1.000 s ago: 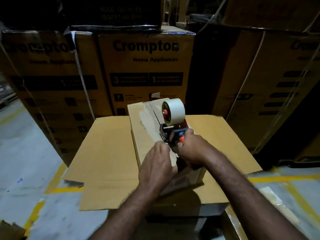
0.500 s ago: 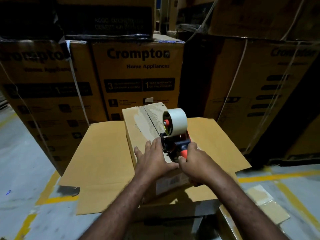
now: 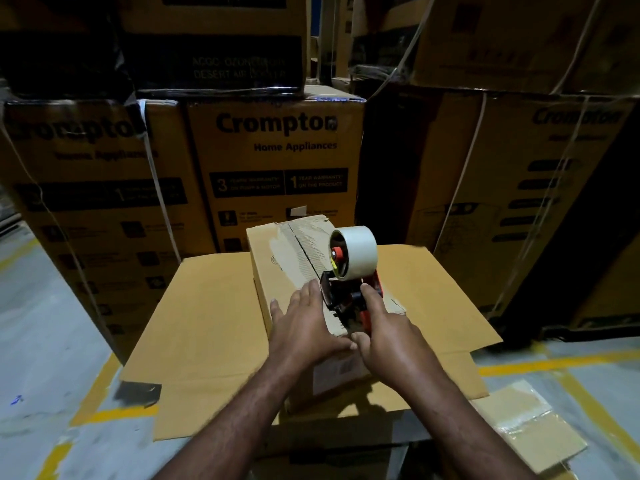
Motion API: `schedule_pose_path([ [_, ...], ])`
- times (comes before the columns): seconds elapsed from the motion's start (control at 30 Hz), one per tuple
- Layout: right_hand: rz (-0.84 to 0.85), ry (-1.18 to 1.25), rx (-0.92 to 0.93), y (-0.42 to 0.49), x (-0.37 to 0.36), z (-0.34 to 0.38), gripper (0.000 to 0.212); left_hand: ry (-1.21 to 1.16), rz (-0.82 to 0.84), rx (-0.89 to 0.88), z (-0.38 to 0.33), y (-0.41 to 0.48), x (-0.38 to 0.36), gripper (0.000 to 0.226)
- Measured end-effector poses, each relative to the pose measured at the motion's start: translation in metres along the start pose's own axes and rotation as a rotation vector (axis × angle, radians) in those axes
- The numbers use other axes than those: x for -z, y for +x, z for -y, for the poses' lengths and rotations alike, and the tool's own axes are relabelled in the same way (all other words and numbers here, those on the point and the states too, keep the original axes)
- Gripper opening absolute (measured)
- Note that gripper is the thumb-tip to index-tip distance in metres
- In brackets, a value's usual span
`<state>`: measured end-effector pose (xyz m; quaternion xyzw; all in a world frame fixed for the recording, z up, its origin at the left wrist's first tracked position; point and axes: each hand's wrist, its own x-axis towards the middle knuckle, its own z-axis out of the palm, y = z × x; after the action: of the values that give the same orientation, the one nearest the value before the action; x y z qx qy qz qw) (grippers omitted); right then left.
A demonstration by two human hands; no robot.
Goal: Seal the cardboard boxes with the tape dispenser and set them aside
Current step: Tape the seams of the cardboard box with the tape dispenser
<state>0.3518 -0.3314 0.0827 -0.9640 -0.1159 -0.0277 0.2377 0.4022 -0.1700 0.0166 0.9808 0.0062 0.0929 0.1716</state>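
Before stacked Crompton cartons [image 3: 277,161], a small cardboard box [image 3: 277,258] sits on the spread flaps of a larger carton [image 3: 207,323]. The tape dispenser [image 3: 349,271] stands on its top seam, the right hand [image 3: 391,334] in a closed grip round the handle. The left hand [image 3: 304,323] presses flat beside it, fingers straight.

Warehouse, stacked strapped Cromptom appliance cartons [image 3: 277,168], yellow floor lines [image 3: 554,365], concrete floor [image 3: 45,341]

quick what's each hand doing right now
Left hand: open, fingers flat, pressing on the small cardboard box.
Right hand: closed around the handle of the tape dispenser.
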Motion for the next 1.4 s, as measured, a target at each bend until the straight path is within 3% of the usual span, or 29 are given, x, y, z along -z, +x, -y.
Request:
schedule_pose_path([
  [0.1, 0.022, -0.019, -0.011, 0.020, -0.006, 0.001, 0.088, 0.030, -0.019, 0.036, 0.006, 0.018, -0.002, 0.137],
  [0.37, -0.071, 0.042, -0.082, 0.075, -0.014, -0.003, 0.065, -0.002, 0.016, 0.106, 0.008, 0.073, -0.007, 0.130],
  [0.73, -0.018, 0.022, -0.076, 0.034, -0.002, -0.014, 0.068, -0.048, 0.023, 0.101, 0.009, 0.081, -0.014, 0.122],
  [0.87, -0.011, -0.002, -0.105, 0.023, -0.003, -0.010, 0.070, 0.058, 0.284, -0.038, 0.011, 0.094, -0.001, 0.132],
  [1.0, 0.000, 0.013, -0.136, 0.016, -0.001, -0.013, 0.070, -0.021, 0.491, -0.174, 0.020, 0.111, 0.018, 0.129],
  [1.27, -0.022, 0.026, -0.153, 0.002, 0.009, -0.016, 0.066, 0.042, 0.374, -0.266, 0.027, 0.105, -0.002, 0.096],
  [1.4, -0.038, 0.043, -0.155, -0.004, 0.018, -0.008, 0.066, 0.027, 0.373, -0.255, 0.022, 0.098, 0.001, 0.094],
])
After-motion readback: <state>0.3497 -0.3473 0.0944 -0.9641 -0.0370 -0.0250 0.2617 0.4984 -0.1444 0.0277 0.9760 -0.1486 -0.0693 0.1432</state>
